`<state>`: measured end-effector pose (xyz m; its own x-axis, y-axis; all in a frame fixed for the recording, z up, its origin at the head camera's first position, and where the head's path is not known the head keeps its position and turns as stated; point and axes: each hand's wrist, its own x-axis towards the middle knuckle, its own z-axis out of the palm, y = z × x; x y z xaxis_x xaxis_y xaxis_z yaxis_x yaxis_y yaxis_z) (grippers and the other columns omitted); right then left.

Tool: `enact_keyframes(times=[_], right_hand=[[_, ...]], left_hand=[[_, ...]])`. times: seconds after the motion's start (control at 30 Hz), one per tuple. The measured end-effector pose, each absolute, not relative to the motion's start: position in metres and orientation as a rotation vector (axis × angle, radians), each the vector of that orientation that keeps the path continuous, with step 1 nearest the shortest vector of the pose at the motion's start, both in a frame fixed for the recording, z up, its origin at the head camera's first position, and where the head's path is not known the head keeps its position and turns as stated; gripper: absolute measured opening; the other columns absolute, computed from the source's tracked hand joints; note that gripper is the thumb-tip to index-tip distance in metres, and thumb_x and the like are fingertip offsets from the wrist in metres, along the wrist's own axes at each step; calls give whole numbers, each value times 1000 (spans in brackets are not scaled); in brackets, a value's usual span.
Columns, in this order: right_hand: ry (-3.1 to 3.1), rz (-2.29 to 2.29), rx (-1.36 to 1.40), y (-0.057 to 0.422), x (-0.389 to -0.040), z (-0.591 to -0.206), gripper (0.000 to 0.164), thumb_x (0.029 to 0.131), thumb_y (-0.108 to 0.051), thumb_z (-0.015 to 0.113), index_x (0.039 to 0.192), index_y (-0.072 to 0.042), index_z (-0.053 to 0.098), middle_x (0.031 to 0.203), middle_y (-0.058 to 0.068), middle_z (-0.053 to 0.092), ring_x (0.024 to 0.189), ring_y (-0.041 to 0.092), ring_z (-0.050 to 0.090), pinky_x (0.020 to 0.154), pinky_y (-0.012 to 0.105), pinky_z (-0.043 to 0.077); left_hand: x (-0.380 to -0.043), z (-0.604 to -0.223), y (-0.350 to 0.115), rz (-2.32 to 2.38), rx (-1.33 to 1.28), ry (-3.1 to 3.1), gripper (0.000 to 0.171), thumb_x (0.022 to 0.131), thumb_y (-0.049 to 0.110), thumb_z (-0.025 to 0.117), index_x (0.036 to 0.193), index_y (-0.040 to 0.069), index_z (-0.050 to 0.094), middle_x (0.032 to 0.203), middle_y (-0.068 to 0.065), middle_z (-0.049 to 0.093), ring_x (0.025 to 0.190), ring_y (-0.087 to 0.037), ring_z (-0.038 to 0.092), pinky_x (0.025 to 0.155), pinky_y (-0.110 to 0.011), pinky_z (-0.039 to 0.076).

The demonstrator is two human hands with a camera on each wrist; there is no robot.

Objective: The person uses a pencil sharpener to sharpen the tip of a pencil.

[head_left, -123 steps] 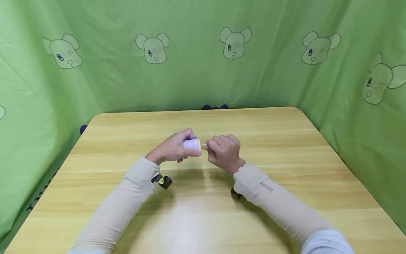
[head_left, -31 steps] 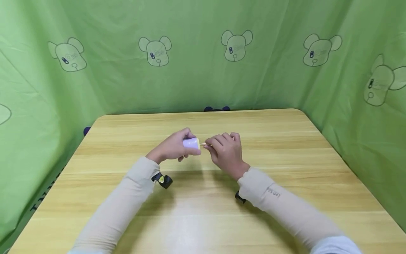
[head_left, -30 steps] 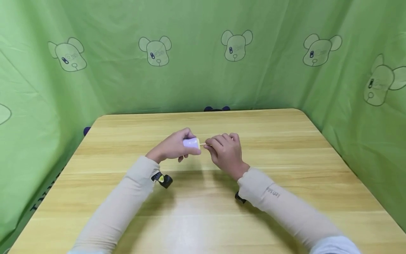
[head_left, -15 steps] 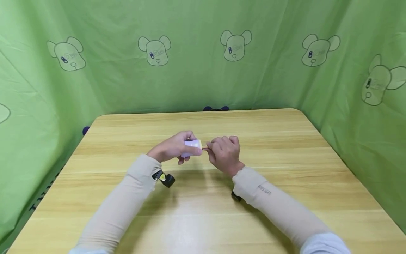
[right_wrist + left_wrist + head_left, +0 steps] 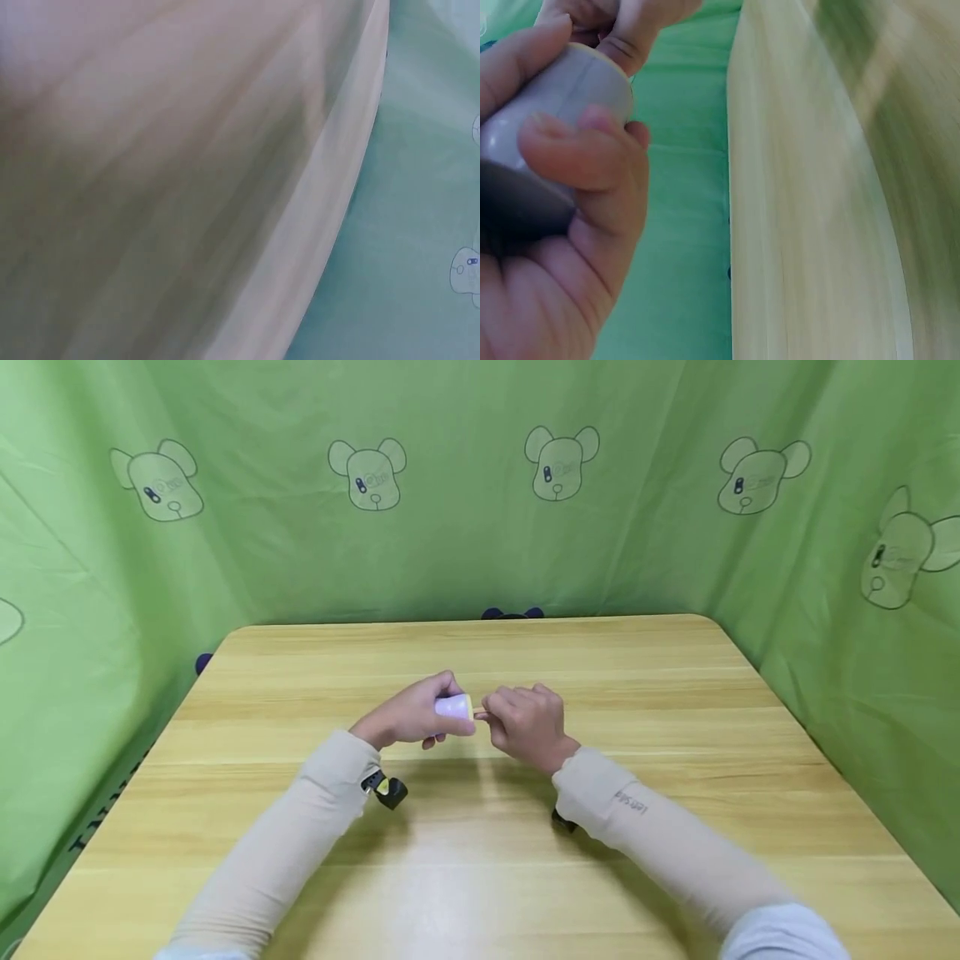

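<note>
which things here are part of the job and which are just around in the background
Part of the job:
purple tube-like thing, gripped by the left hand
thin stick, pinched by the right hand

Just around:
table
green curtain
left wrist camera

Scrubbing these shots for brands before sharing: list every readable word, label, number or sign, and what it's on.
"Lets..." (tentative, rest too blurred): right sleeve.
Dark letters on the green curtain, lower left: partly hidden by the table, not surely readable.
Faint letters inside the curtain's bear faces: too blurred.
Lavender piece: none on the sides showing.
</note>
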<state>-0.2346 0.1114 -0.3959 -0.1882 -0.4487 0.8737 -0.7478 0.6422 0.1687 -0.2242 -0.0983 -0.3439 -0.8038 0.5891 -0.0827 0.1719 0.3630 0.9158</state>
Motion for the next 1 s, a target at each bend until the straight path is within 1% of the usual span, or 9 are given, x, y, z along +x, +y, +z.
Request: enact_keyframes(times=[0.1, 0.2, 0.3, 0.43, 0.53, 0.67, 0.8, 0.9, 1.0], right_hand=[[-1980, 424, 979, 113, -230, -391, 43, 98, -42, 53, 63, -16, 50, 49, -6, 39, 38, 5, 22, 36, 22, 16], [-2151, 467, 991, 113, -224, -385, 43, 92, -37, 65, 61, -16, 43, 48, -8, 30, 41, 4, 16, 36, 22, 13], [-2351, 464, 983, 112, -219, -375, 45, 87, -31, 72, 62, -17, 38, 49, -10, 26, 43, 5, 17, 37, 22, 12], [-2695, 549, 949, 111, -218, -357, 39, 91, -29, 68, 64, -19, 42, 51, -9, 34, 44, 6, 27, 39, 24, 19], [-2962, 817, 946, 113, -221, -342, 36, 95, -23, 63, 65, -16, 44, 55, -6, 40, 48, 9, 34, 44, 25, 26], [-3146, 1136, 992, 117, -224, -330, 35, 97, -14, 59, 66, -11, 43, 58, -1, 40, 51, 11, 35, 50, 25, 31], [-3059, 1009, 1047, 120, -222, -333, 27, 97, -18, 61, 72, -11, 52, 60, -2, 47, 52, 11, 40, 50, 26, 35], [-2838, 858, 1010, 120, -217, -345, 17, 92, -21, 68, 80, -12, 60, 71, -3, 57, 61, 11, 50, 56, 27, 44], [-2530, 727, 1017, 120, -214, -360, 16, 86, -19, 75, 84, -10, 63, 80, -1, 61, 71, 14, 58, 61, 30, 51]], left_hand=[[-223, -346, -97, 1373, 686, 2317, 38, 82, 18, 77, 101, 6, 46, 86, -13, 57, 57, -18, 52, 44, -30, 45], [-221, -350, -98, 1340, 699, 2355, 39, 82, 19, 78, 103, 7, 47, 88, -13, 58, 61, -20, 53, 46, -32, 47], [-220, -352, -98, 1322, 722, 2386, 39, 83, 18, 78, 103, 6, 47, 91, -13, 58, 65, -21, 55, 46, -32, 49], [-219, -352, -96, 1274, 827, 2502, 38, 81, 15, 79, 102, 6, 48, 94, -13, 59, 71, -23, 57, 50, -30, 51], [-218, -353, -92, 1189, 935, 2588, 40, 80, 16, 81, 103, 6, 50, 100, -13, 61, 78, -23, 58, 58, -28, 52], [-216, -352, -90, 1105, 976, 2593, 43, 81, 18, 81, 108, 5, 50, 109, -13, 62, 84, -22, 59, 66, -28, 53], [-215, -349, -91, 1122, 906, 2574, 44, 81, 19, 80, 110, 6, 50, 106, -12, 60, 82, -23, 58, 61, -29, 53], [-217, -345, -94, 1173, 816, 2537, 44, 81, 20, 80, 110, 7, 50, 102, -12, 59, 79, -24, 58, 54, -30, 52], [-218, -341, -98, 1239, 736, 2456, 44, 81, 19, 80, 112, 7, 50, 100, -12, 58, 76, -24, 57, 49, -31, 51]])
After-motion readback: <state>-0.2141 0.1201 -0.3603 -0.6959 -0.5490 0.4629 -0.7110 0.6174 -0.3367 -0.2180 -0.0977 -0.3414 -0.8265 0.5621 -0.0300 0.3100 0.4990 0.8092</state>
